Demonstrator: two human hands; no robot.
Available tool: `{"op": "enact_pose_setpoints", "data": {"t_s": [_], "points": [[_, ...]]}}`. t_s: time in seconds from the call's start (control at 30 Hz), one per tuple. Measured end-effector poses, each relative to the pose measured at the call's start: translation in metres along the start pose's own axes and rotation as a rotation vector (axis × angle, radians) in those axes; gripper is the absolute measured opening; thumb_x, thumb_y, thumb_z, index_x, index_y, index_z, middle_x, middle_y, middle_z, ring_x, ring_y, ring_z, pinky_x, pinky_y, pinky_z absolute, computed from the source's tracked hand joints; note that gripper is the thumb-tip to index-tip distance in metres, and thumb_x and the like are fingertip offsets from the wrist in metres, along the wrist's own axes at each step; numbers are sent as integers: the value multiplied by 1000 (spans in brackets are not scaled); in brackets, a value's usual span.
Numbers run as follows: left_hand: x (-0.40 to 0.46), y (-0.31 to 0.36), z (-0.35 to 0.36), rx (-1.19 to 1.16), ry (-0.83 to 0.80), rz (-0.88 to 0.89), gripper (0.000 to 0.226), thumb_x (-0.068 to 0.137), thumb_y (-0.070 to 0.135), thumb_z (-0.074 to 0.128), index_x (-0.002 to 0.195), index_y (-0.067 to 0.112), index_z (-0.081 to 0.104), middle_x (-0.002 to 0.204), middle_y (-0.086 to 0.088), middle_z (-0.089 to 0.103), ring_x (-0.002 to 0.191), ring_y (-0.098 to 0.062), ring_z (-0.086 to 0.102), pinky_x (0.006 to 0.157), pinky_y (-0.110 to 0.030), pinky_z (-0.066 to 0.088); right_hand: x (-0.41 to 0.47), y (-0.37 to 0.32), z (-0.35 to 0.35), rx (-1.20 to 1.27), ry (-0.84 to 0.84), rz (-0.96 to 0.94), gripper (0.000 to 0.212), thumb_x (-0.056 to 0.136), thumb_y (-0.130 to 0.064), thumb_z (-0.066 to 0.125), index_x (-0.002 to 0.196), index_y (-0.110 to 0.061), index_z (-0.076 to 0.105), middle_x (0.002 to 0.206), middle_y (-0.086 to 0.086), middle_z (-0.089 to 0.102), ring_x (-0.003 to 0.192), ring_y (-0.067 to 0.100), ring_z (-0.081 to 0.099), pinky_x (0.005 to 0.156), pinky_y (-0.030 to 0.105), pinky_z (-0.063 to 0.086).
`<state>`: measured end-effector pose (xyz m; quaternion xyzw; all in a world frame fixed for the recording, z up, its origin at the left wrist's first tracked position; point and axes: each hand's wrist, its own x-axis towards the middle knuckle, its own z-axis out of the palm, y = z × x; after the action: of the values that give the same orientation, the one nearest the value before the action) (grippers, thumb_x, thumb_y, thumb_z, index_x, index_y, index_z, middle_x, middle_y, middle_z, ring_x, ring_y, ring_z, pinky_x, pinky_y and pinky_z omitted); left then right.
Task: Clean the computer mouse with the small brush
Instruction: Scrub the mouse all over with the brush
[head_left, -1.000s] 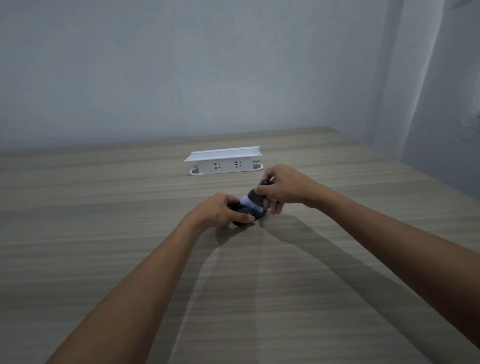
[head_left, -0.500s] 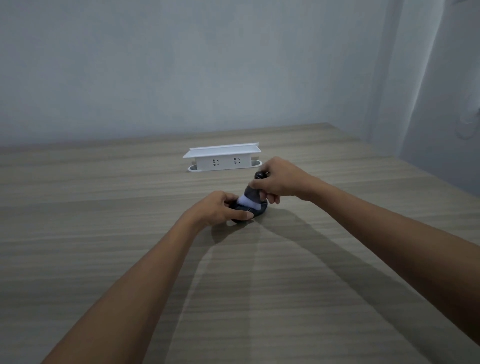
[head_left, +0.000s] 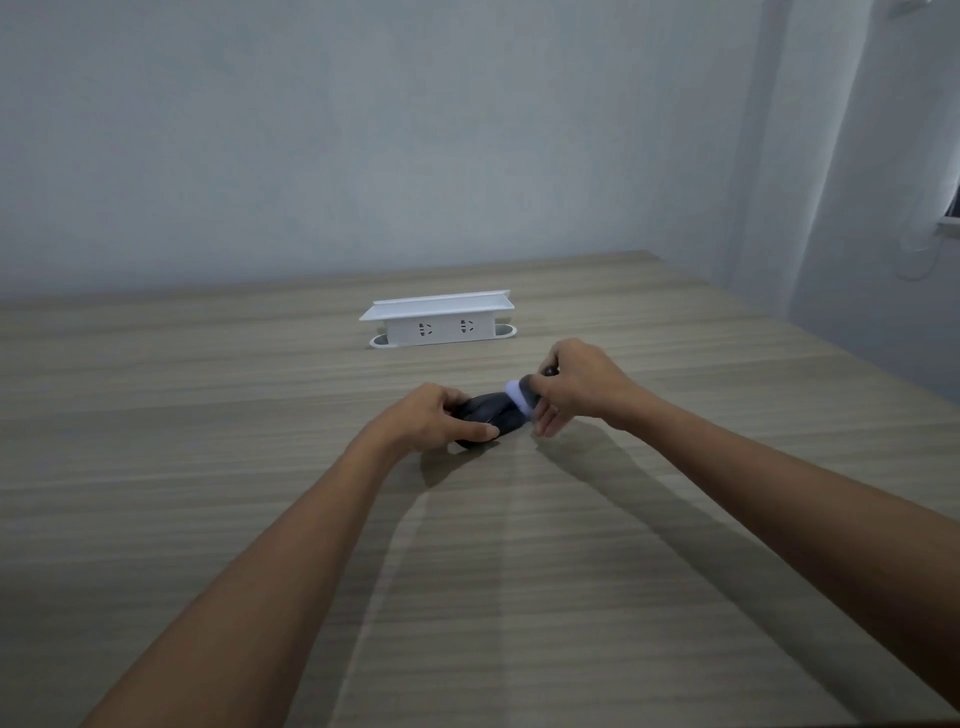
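Observation:
A dark grey computer mouse (head_left: 491, 413) lies on the wooden table (head_left: 260, 467) in the middle of the view. My left hand (head_left: 434, 421) grips its left side, thumb along the near edge. My right hand (head_left: 576, 384) holds a small brush (head_left: 522, 397) with a dark handle and white bristles. The bristles rest against the right end of the mouse. Most of the brush handle is hidden inside my fingers.
A white power strip box (head_left: 441, 322) with two sockets stands behind the hands, toward the wall. The table's right edge (head_left: 810, 343) runs diagonally at the far right, next to a light curtain (head_left: 883, 208).
The brush has slid from the top of the mouse to its right end, with my right hand moving right. More of the mouse's top now shows. My left hand keeps its grip.

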<state>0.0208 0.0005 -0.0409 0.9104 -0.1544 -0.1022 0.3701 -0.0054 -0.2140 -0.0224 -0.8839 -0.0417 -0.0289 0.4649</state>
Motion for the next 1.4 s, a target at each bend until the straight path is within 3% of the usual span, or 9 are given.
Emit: {"op": "enact_pose_setpoints", "data": {"t_s": [0.07, 0.13, 0.23, 0.4, 0.57, 0.8, 1.0, 1.17, 1.4], "points": [[-1, 0, 1, -15, 3, 2, 48, 78, 39, 84, 120, 20, 75, 104, 0, 79, 105, -22, 73, 100, -37, 55, 1, 6, -2, -16, 9, 20, 29, 94, -4, 55, 84, 21, 66, 64, 22, 74, 58, 30, 77, 64, 43, 66], [-1, 0, 1, -26, -4, 6, 46, 78, 37, 84, 120, 19, 75, 105, -3, 80, 106, -24, 73, 102, -41, 54, 1, 9, -1, 44, -4, 36, 29, 93, -7, 60, 81, 19, 68, 65, 24, 74, 60, 31, 77, 61, 41, 66], [1, -1, 0, -32, -6, 10, 44, 79, 36, 84, 118, 19, 76, 105, -5, 80, 107, -26, 73, 101, -41, 54, -2, 5, 0, 155, -70, 58, 25, 84, -9, 66, 73, 13, 72, 66, 25, 74, 62, 36, 77, 53, 32, 62], [3, -4, 2, -29, 1, 8, 43, 77, 39, 85, 114, 19, 77, 104, -5, 80, 106, -28, 73, 98, -41, 54, -7, 1, -1, 243, -172, 87, 23, 66, -15, 63, 57, 3, 74, 72, 29, 74, 67, 39, 77, 56, 33, 62], [3, -3, 2, -29, 1, -6, 46, 76, 40, 85, 116, 20, 76, 104, -3, 80, 105, -25, 74, 105, -47, 53, -1, 9, -5, 160, -65, 77, 23, 86, 0, 56, 74, 14, 70, 70, 29, 74, 64, 38, 77, 52, 31, 61], [2, -2, 1, -13, -7, 2, 45, 76, 41, 84, 115, 20, 76, 104, -3, 80, 105, -25, 74, 103, -46, 54, -7, 3, -3, 235, -161, 80, 27, 90, -4, 54, 77, 13, 70, 71, 29, 74, 63, 37, 76, 53, 31, 60], [1, 3, -4, 80, -43, 37, 35, 81, 40, 80, 111, 22, 76, 92, 0, 79, 80, -13, 68, 76, -27, 50, 9, 8, -10, 190, -15, 71, 18, 99, -5, 55, 97, 12, 60, 62, 20, 72, 51, 28, 72, 49, 29, 59], [3, 8, -14, 248, -103, 76, 42, 82, 42, 78, 118, 21, 73, 104, -8, 77, 90, -21, 67, 83, -33, 50, 14, 22, -8, 240, 7, 86, 22, 104, -7, 52, 112, 12, 57, 68, 21, 67, 48, 22, 68, 49, 29, 59], [6, 5, -17, 337, -82, 77, 53, 80, 37, 81, 126, 16, 68, 116, -1, 73, 109, -23, 67, 104, -45, 50, 7, 32, -22, 274, -145, 127, 16, 99, -9, 58, 96, 4, 67, 65, 15, 70, 51, 21, 66, 47, 28, 53]]}}
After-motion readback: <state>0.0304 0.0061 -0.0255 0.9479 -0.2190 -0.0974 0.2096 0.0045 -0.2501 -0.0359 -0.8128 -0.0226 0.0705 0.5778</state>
